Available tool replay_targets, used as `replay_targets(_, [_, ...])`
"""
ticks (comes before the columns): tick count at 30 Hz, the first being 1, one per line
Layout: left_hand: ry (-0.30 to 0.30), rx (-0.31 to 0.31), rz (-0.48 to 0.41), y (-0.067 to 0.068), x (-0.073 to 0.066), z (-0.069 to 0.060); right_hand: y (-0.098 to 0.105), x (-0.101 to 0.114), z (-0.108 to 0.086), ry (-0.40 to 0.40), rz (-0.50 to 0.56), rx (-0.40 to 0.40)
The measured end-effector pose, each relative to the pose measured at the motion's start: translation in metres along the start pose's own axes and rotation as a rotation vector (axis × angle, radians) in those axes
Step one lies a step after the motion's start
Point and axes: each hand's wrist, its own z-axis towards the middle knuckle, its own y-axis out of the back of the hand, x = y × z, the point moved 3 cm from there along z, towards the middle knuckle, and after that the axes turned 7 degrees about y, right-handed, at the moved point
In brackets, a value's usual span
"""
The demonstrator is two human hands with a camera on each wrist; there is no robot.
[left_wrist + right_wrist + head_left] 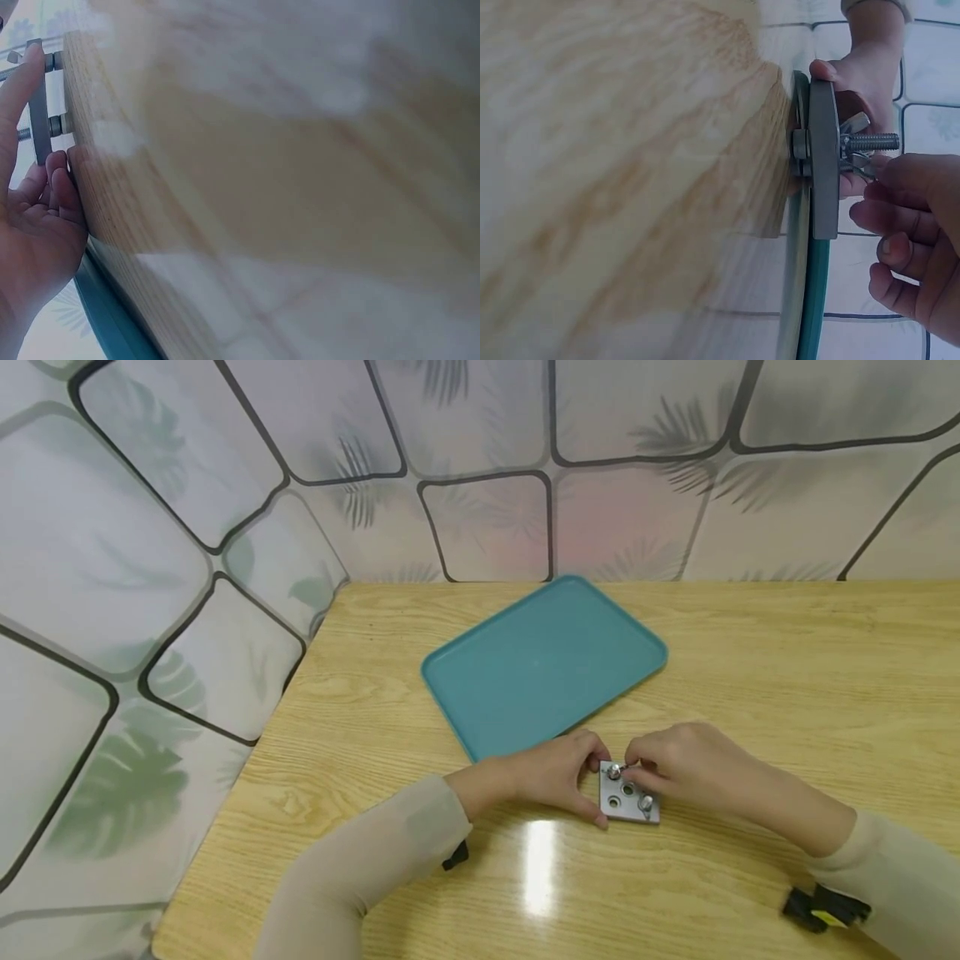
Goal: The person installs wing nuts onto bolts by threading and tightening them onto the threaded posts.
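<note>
A small square metal plate (628, 813) with holes lies low over the wooden table. Two bolts stand up through it, at its far-left and near-right corners. My left hand (551, 772) grips the plate from the left, its thumb at the near edge and its fingers at the far edge. With thumb and forefinger, my right hand (682, 758) pinches a wing nut (855, 124) on the far-left bolt. Bare thread of a bolt (879, 142) sticks out past the nut in the right wrist view. Bolt heads under the plate (40, 112) hold it off the table in the left wrist view.
A teal tray (540, 668) lies at an angle behind the hands, close to the left forearm. The wooden table (787, 693) reaches back to a patterned wall covering (622, 518), which also runs along the left side.
</note>
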Motion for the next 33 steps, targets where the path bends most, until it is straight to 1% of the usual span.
replay_targets(6, [-0.001, 0.01, -0.014, -0.0001, 0.0003, 0.0001, 0.0005, 0.0022, -0.0027, 0.073, 0.068, 0.011])
replay_targets(9, [-0.004, 0.012, -0.01, 0.0, 0.0004, 0.0001, -0.0003, 0.0032, -0.0018, 0.093, 0.067, 0.012])
replay_targets(12, [0.001, 0.016, -0.013, 0.0002, 0.0003, 0.0002, -0.0004, 0.0027, -0.0008, 0.065, 0.046, 0.013])
replay_targets(18, [0.023, 0.033, -0.028, 0.0004, 0.0001, -0.0001, 0.0002, -0.0007, 0.0012, -0.065, -0.013, 0.054])
replay_targets(21, [0.017, 0.027, -0.021, 0.0003, -0.0004, -0.0003, -0.0005, -0.0002, 0.0038, -0.088, -0.023, 0.07])
replay_targets(25, [0.006, 0.014, -0.009, -0.0004, -0.001, -0.0004, -0.003, 0.0, 0.0057, -0.085, -0.006, 0.07])
replay_targets(29, [0.007, 0.009, -0.006, -0.0005, -0.001, -0.0007, -0.0042, -0.0006, 0.0052, -0.045, 0.001, 0.048])
replay_targets(33, [0.006, -0.002, 0.005, 0.0005, -0.001, -0.0006, -0.0017, 0.0005, 0.0036, -0.015, 0.018, 0.05])
